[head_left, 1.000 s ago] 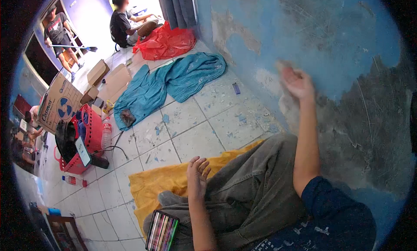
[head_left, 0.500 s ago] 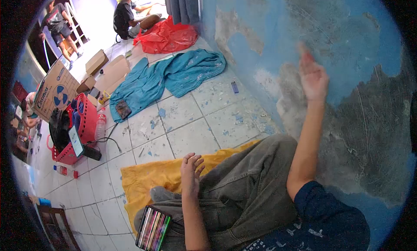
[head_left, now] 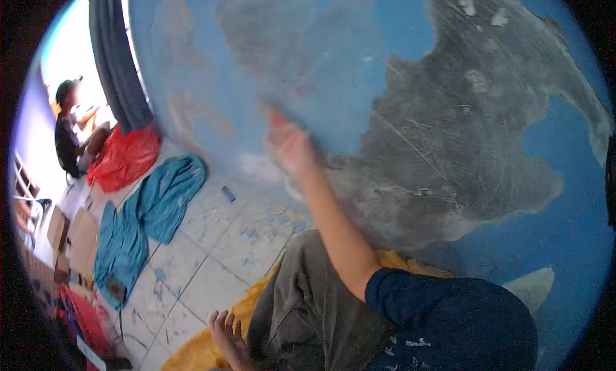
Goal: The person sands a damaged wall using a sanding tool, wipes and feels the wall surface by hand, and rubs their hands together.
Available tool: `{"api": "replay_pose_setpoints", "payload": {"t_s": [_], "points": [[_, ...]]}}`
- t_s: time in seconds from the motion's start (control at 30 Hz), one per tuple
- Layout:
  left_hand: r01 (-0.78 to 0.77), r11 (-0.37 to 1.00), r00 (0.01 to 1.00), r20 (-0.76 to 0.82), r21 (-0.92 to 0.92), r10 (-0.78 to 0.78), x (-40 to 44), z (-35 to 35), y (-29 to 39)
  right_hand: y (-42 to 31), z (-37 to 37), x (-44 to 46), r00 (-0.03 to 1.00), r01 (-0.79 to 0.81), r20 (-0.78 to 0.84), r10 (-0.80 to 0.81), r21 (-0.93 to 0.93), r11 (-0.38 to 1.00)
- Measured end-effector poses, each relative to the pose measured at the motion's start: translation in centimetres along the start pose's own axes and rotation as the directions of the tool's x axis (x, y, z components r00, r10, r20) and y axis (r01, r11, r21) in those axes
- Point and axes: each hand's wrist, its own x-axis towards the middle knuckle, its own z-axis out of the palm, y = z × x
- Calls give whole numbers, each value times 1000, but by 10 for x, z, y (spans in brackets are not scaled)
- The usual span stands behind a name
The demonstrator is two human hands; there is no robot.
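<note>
My right hand [head_left: 292, 146] is raised against the blue wall [head_left: 333, 108], with the arm stretched out. Its fingers are closed around a small object with a reddish part [head_left: 276, 118], smeared by motion, whose kind I cannot make out. Around it the paint has come off, and a large grey bare patch [head_left: 417, 153] lies to its right. Low in the view, my left hand [head_left: 228, 336] hovers beside my bent knee with fingers apart, holding nothing. Under my legs lies a yellow cloth [head_left: 202, 345].
Paint flakes litter the white tiles [head_left: 215, 268]. A small blue object [head_left: 228, 193] lies near the wall. Further left are a teal cloth [head_left: 163, 198], a red plastic bag [head_left: 128, 154], cardboard [head_left: 83, 233] and a pink basket [head_left: 83, 313]. A person [head_left: 74, 134] sits by the dark curtain [head_left: 119, 63].
My view has swung right and toward the wall, so floor things sit further left. My right hand stays up at the wall, still blurred. The dark-framed panel on my lap has left the view.
</note>
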Motion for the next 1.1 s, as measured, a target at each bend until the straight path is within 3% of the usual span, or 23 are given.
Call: {"api": "replay_pose_setpoints", "payload": {"t_s": [0.07, 0.13, 0.2, 0.27, 0.37, 0.4, 0.43, 0.47, 0.5, 0.53, 0.6, 0.67, 0.8, 0.87, 0.93, 1.0, 1.03, 1.07, 1.1], "points": [[-27, 999, 997, 73, 34, 24, 0, 4, 6, 29, -19, 4, 942, -300, -157, 297, 5, 954], [52, 997, 998, 21, 50, -53, -2, 15, 17, 29, -27, 1, 920, -310, -243, 308, 32, 950], [25, 998, 1000, 16, 61, -26, 2, 11, 16, 12, -8, -4, 893, -318, -317, 319, 58, 946], [18, 998, 1000, 6, 67, -19, 2, 6, 7, -23, 23, -19, 997, 64, -53, -63, 17, 998], [16, 994, 999, 44, 108, -21, 12, -13, -3, -35, 32, -21, 992, 124, -24, -125, -43, 991], [-226, 905, 965, 212, 359, 157, 18, -24, -13, -18, 13, -13, 991, 132, -26, -133, -40, 990], [-472, 703, 870, 411, 532, 273, 22, -29, -17, 14, -21, 0, 989, -55, -142, 52, -17, 998], [-477, 700, 867, 416, 531, 275, 19, -22, -12, 32, -41, 5, 939, -239, -247, 238, 28, 971], [-276, 894, 944, 273, 352, 184, 10, -10, -5, 33, -44, 0, 941, -234, -245, 234, 27, 972], [-63, 992, 987, 156, 112, 45, 4, -2, 0, 29, -47, -4, 897, -319, -299, 324, 69, 945], [-42, 991, 992, 120, 128, 27, 5, -2, 3, 8, -31, -11, 851, -393, -334, 406, 108, 913], [-12, 991, 997, 74, 137, 2, 7, 1, 2, -25, -2, -28, 961, -157, -207, 181, 131, 979], [88, 987, 996, 17, 137, -92, 4, 11, 8, -50, 10, -51, 960, -147, -217, 177, 147, 978], [98, 986, 995, -24, 134, -95, 4, 8, 8, -24, -31, -57, 917, -229, -297, 265, 153, 961], [49, 990, 998, 39, 134, -55, 9, -6, -7, 7, -95, -53, 753, -427, -459, 471, 202, 881], [73, 991, 996, -53, 110, -68, 3, 2, 2, -17, -87, -56, 797, -315, -329, 507, 490, 813], [102, 993, 991, -91, 67, -96, 5, 9, 6, -33, -61, -65, 926, -303, -147, 347, 259, 917], [80, 994, 990, -123, 68, -71, 5, 9, 6, -48, -37, -67, 952, -180, -224, 209, 142, 973], [86, 996, 991, -103, 26, -83, 6, 8, 5, -63, -10, -75, 979, -31, -201, 29, -6, 1000]]}}
